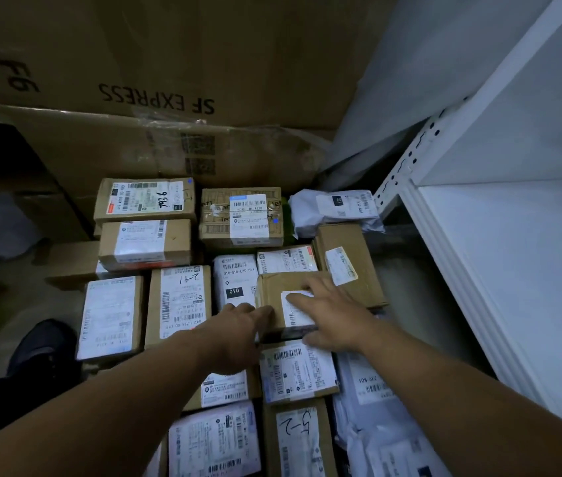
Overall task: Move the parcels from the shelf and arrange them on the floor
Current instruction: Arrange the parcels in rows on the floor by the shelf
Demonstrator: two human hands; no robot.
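Large carton (155, 63), printed "SF EXPRESS", is stood at the back. A second creased carton (117, 149) is set below and in front of it.

White metal shelf (513, 253) is seen along the right side. The boards in view are bare.

Floor (7, 304): parcels are laid in close rows, labels up, from the creased carton to the bottom edge of the view. A white bag parcel (334, 208) is placed at the far right corner, near the shelf post. A parcel marked "010" (234, 280) is lodged mid-row. A box marked "2-11" (179, 301) is laid just left of it.

Small brown parcel (269, 287) is seated on top of the row, beside the "010" parcel and overlapping the labelled boxes around it.

Right hand (331, 315) is laid flat on top of the small brown parcel. Its fingers are spread over the label and the thumb is set at the near edge.

Left hand (238, 335) is set against that parcel's left side. Its fingertips are hidden, so its grip cannot be told.

Dark shoe (42, 346) is noted at lower left, on the floor.
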